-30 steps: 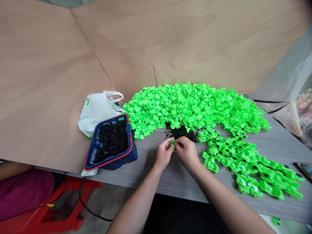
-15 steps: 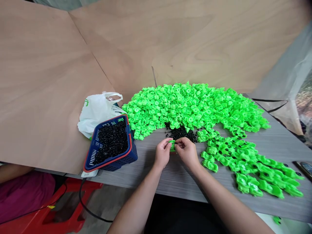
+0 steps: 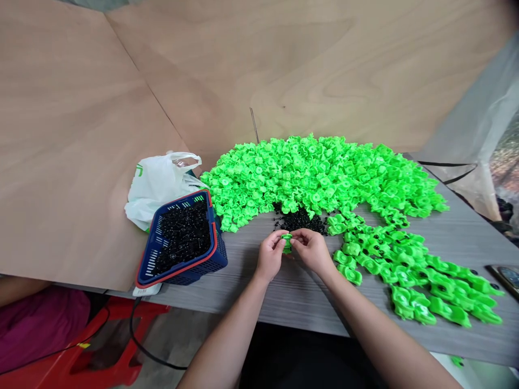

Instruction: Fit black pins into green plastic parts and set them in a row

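Between my two hands is a small bright green plastic piece [image 3: 287, 243] with dark bits along it, held just above the table's front part. My left hand [image 3: 271, 255] pinches it from the left with thumb and fingers. From the other side, my right hand [image 3: 311, 249] has its thumb and fingertips closed on the same piece. Right behind the hands lies a heap of small black pegs [image 3: 302, 220]. A large mound of green plastic pieces [image 3: 320, 173] spreads farther back. More green pieces with black parts [image 3: 405, 265] lie to the right.
A blue basket with a red rim [image 3: 219, 259] holds many black pegs at the left. Behind it is a white plastic bag [image 3: 152, 189]. A phone-like object [image 3: 506, 278] lies at the right edge. A person in a magenta garment [image 3: 40, 324] is beside a red stool [image 3: 117, 346].
Both hands keep their hold on the green piece. My right hand's fingers have shifted slightly against it. The view has moved a little.
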Motion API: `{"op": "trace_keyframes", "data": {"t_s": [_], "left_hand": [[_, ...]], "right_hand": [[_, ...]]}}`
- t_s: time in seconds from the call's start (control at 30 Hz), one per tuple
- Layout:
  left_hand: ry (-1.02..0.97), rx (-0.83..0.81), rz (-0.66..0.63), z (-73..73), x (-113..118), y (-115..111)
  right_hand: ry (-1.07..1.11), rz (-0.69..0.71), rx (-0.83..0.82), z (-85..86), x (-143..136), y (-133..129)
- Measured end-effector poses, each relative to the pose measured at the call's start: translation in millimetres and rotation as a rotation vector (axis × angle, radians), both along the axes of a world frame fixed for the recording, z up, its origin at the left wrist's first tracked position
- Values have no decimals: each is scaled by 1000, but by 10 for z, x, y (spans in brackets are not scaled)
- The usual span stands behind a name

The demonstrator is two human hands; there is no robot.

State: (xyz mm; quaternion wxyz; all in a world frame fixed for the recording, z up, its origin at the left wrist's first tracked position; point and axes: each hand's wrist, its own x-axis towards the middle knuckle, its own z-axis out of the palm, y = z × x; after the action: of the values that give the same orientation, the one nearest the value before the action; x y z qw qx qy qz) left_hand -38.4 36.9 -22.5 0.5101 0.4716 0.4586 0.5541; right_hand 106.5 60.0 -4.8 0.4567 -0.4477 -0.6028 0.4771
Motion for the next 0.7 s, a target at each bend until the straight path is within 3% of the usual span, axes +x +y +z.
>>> {"op": "trace_keyframes", "data": {"t_s": [0.23,0.43,0.6,0.7], "left_hand": [[-161,-63,-57,3,34,-18],[-227,-130,-132,86,72,-26],[-33,-74,-166,169,145,10],[220,-1,-60,159,36,153]], "right_hand": [[-33,-1,22,-97,39,8],[84,141,-49,-40,132,-65],[113,52,-27,113,230,-139],[112,-39,22,211,446,-131]]}}
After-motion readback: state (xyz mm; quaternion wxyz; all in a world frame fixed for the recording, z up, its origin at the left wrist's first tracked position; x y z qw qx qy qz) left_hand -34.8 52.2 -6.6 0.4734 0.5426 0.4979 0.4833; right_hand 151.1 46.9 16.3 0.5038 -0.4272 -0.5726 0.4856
